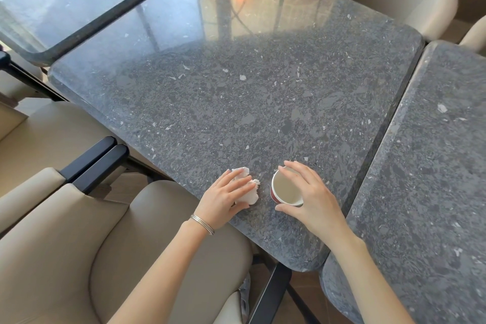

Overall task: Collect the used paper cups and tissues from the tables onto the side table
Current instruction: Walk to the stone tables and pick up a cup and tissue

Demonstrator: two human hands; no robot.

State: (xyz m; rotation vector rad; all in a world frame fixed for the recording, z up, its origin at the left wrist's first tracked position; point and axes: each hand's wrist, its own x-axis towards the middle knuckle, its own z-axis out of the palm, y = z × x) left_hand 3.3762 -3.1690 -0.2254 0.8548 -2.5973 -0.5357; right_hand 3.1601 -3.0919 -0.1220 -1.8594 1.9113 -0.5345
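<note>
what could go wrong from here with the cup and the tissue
1. The right hand grips the paper cup only near its rim. Whether it is empty is unclear, so squeezing or tilting it might spill dregs on the table.
2. The left hand covers only part of the crumpled tissue, which lies near the table edge. A loose part could slip free and fall.

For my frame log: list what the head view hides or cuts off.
Tissue: partly under the left hand, head view; grip closed or not, unclear.
Paper cup: right wall hidden by the right hand.
Side table: outside the frame.
Second table: cut by the right edge.
</note>
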